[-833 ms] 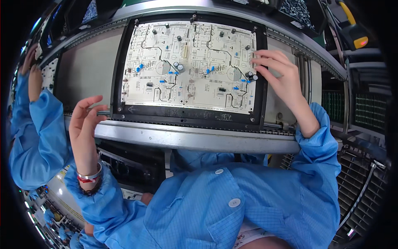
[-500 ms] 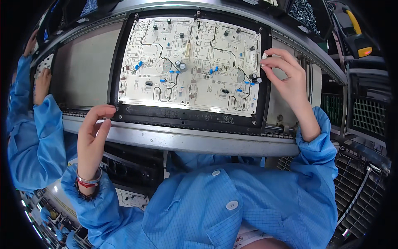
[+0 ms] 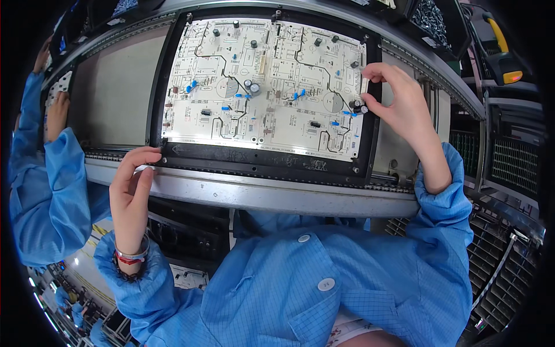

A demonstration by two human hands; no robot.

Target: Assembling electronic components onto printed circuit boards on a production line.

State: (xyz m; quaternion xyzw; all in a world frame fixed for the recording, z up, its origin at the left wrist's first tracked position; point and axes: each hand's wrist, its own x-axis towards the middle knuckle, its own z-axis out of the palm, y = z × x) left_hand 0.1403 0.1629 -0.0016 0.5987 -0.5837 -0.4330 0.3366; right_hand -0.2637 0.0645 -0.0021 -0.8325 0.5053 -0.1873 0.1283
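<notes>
Head view, left hand [image 3: 130, 186], fingers apart, right hand [image 3: 402, 104], fingers clamped on one white connector [image 3: 365, 86], one frame [image 3: 231, 155]

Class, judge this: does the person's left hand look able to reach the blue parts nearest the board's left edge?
Probably yes. The left hand, looking open, is by the near left corner of the black frame, and nothing tall appears between it and the blue parts.
</notes>
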